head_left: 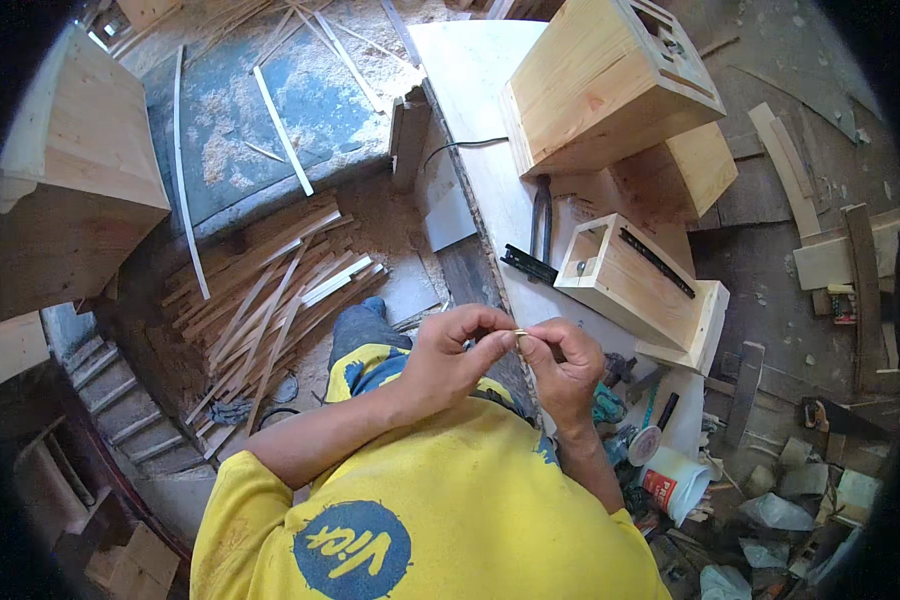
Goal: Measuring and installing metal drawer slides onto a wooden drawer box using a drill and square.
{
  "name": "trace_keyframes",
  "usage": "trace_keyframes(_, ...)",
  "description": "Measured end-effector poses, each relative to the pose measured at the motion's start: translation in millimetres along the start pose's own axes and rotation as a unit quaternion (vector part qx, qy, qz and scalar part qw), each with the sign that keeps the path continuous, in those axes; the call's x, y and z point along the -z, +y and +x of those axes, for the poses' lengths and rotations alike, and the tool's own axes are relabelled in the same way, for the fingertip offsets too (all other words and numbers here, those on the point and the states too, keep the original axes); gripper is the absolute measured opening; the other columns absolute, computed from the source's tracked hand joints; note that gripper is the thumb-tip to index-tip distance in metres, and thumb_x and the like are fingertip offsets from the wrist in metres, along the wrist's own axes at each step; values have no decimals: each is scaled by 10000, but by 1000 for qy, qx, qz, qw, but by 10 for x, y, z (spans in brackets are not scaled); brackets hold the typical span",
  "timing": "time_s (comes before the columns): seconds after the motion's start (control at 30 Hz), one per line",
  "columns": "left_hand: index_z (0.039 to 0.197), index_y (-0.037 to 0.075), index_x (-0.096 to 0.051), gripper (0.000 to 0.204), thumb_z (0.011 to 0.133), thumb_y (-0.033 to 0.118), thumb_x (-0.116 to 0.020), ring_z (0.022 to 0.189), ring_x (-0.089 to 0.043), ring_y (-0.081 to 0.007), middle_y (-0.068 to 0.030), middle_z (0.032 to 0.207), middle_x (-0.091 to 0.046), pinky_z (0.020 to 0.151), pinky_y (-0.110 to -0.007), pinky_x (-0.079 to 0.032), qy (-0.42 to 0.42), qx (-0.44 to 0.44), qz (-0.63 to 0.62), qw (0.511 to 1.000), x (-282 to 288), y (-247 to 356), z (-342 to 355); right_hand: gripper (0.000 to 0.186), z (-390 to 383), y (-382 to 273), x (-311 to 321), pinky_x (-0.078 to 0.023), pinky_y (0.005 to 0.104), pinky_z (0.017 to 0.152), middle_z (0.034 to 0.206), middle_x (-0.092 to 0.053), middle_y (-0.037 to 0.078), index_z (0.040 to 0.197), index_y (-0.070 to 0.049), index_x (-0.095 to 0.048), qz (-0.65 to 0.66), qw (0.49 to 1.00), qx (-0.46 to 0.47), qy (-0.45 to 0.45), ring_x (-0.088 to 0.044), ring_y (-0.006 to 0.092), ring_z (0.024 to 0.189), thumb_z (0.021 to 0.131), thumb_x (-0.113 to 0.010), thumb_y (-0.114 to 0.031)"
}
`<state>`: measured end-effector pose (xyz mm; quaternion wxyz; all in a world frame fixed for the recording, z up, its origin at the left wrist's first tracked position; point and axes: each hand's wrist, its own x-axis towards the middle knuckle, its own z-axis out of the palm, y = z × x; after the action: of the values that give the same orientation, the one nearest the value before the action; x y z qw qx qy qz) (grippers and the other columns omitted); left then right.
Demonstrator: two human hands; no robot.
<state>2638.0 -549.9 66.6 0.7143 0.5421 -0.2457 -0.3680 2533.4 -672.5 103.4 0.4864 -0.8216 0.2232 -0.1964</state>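
Both hands meet close in front of my chest. My left hand (452, 352) pinches a tiny pale piece (520, 333) between thumb and forefinger. My right hand (567, 362) is curled beside it, its fingertips touching the same small piece. The piece is too small to tell what it is. Just beyond the hands a small open wooden box (625, 278) lies on the pale workbench (470, 80), with a black strip (528, 263) beside it.
A large pine box (605, 85) stands at the far end of the bench, another box (75, 150) at the left. Wood strips (270, 300) pile on the sawdust floor. A white tub (675, 482), tools and scraps crowd the right side.
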Motion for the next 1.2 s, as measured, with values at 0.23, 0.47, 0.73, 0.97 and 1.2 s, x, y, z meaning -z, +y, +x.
trace_keyframes(0.23,931,-9,-648,121,882,100,-632,613,-510,-38,15,735,-602,544,-194,-421,16,99,-90,991,-38,-1,-17,116,-63,75,-40,-472,260,573,692,-632,73,815,-17,-631,-7,999,-29,41,-606,146,623,817,-708,-104)
trace_keyframes(0.47,947,-13,-647,108,879,71,-637,615,-528,-53,-6,756,-614,533,-199,-436,15,141,-155,978,-54,-15,-21,113,-102,146,-57,-485,268,598,722,-639,81,827,-18,-624,29,998,-38,34,-615,155,647,816,-704,-98)
trace_keyframes(0.73,945,-19,-649,118,863,65,-657,625,-539,-70,-34,770,-632,554,-216,-456,-21,203,-166,965,-55,-32,6,123,-195,235,-8,-484,270,616,774,-642,66,906,-13,-623,29,999,19,37,-616,138,691,838,-682,-97)
trace_keyframes(0.97,907,-10,-652,110,856,84,-678,619,-534,-66,-27,767,-633,548,-211,-445,-68,226,-134,963,-220,-119,2,124,-417,322,153,-477,258,627,783,-638,55,897,-7,-619,77,996,-29,38,-599,118,703,853,-674,-108)
trace_keyframes(1.2,915,-4,-644,110,872,96,-664,614,-527,-55,-7,771,-621,537,-193,-432,-102,205,-53,972,-423,-254,-41,153,-657,488,293,-488,269,636,761,-647,60,852,1,-622,181,974,-128,47,-599,115,687,851,-676,-142)
